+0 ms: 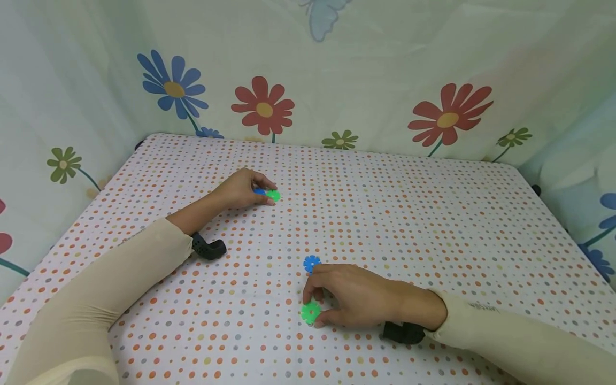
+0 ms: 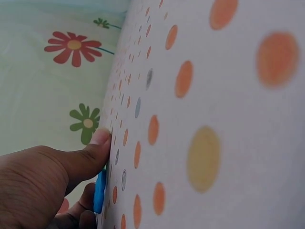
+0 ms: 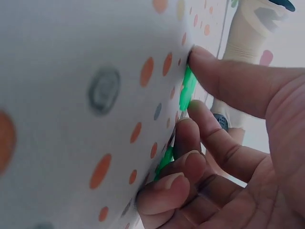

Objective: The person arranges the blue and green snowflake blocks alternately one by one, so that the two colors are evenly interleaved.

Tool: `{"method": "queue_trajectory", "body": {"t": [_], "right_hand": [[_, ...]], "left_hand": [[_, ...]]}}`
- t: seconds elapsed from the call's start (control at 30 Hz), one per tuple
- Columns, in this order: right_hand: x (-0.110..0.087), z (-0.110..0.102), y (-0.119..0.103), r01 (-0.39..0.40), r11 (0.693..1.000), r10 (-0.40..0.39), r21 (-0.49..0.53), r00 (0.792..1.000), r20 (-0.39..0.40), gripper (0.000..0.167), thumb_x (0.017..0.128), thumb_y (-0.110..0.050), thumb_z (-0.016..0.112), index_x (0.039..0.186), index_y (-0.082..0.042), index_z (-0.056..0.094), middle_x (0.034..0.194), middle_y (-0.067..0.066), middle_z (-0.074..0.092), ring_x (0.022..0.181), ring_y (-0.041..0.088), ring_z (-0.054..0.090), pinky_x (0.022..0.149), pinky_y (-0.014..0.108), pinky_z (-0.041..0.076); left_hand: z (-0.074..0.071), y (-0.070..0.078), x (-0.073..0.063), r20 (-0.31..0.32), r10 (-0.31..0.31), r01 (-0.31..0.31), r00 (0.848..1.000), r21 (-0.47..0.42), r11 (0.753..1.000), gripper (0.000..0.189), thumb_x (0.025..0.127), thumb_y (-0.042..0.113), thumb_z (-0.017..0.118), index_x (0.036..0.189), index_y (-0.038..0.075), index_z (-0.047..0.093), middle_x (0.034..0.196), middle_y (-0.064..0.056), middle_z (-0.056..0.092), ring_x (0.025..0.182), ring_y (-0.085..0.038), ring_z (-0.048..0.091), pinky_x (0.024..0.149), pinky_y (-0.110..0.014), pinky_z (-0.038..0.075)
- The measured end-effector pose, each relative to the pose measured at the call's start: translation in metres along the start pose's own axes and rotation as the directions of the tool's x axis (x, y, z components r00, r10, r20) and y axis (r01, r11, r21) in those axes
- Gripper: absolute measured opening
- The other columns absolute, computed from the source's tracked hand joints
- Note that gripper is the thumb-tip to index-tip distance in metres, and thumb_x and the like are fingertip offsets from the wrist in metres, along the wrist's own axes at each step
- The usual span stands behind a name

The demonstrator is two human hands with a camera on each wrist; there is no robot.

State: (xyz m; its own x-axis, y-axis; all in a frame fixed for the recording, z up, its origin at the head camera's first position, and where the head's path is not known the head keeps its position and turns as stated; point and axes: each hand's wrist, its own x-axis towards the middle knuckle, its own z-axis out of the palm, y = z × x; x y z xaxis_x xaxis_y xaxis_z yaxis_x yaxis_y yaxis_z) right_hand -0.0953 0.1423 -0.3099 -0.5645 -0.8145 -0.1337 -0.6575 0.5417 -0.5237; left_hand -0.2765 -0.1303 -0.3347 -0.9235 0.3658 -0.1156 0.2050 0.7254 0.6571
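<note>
My left hand (image 1: 245, 190) is low over the tablecloth, left of centre. Its thumb and fingertips pinch a green notched interlocking disc (image 1: 273, 195) at the edges. A blue interlocking disc (image 1: 260, 191) lies beside that one, partly covered by the hand; in the left wrist view the blue disc (image 2: 99, 192) shows edge-on below the thumb. Nearer the front, my right hand (image 1: 356, 294) holds another green interlocking disc (image 1: 310, 313) flat on the cloth between thumb and index finger. Just beyond its knuckles lies a second blue interlocking disc (image 1: 312, 263), partly hidden by the hand.
A white tablecloth (image 1: 409, 224) with coloured dots covers the table. Curtains (image 1: 366, 69) printed with flowers hang behind it and at both sides. Black straps with small devices sit on the left wrist (image 1: 208, 247) and the right wrist (image 1: 404, 332).
</note>
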Motion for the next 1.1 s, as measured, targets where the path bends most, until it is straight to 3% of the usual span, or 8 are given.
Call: {"method": "queue_trajectory", "body": {"t": [0.37, 0.7, 1.1], "right_hand": [[-0.0006, 0.0010, -0.0010, 0.007, 0.999, -0.008, 0.032, 1.000, 0.016, 0.027, 0.084, -0.024, 0.079, 0.102, -0.027, 0.059, 0.097, -0.017, 0.055, 0.089, -0.002, 0.054, 0.081, 0.017, 0.048], [-0.0046, 0.0027, -0.0028, 0.053, 0.998, -0.054, 0.014, 0.998, 0.037, 0.023, 0.090, -0.023, 0.073, 0.111, -0.024, 0.062, 0.097, -0.016, 0.057, 0.086, -0.002, 0.053, 0.077, 0.015, 0.047], [-0.0041, 0.0009, -0.0006, 0.171, 0.985, -0.171, 0.007, 0.985, 0.004, 0.024, 0.092, -0.024, 0.071, 0.115, -0.017, 0.069, 0.089, -0.015, 0.065, 0.081, -0.008, 0.056, 0.074, 0.011, 0.047]], "left_hand": [[-0.0002, 0.0016, -0.0009, -0.007, 0.016, -0.016, 1.000, 0.001, 1.000, 0.038, 0.083, 0.030, 0.080, 0.117, 0.016, 0.072, 0.125, -0.005, 0.066, 0.106, -0.022, 0.058, 0.090, -0.037, 0.048], [-0.0003, 0.0028, -0.0014, -0.008, 0.002, -0.001, 1.000, 0.003, 1.000, 0.037, 0.083, 0.029, 0.080, 0.117, 0.016, 0.072, 0.125, -0.005, 0.066, 0.106, -0.022, 0.057, 0.090, -0.037, 0.048], [-0.0010, 0.0018, -0.0023, -0.010, 0.005, -0.004, 1.000, 0.014, 1.000, 0.037, 0.083, 0.030, 0.081, 0.116, 0.017, 0.073, 0.124, -0.005, 0.065, 0.109, -0.023, 0.059, 0.092, -0.039, 0.048]]}}
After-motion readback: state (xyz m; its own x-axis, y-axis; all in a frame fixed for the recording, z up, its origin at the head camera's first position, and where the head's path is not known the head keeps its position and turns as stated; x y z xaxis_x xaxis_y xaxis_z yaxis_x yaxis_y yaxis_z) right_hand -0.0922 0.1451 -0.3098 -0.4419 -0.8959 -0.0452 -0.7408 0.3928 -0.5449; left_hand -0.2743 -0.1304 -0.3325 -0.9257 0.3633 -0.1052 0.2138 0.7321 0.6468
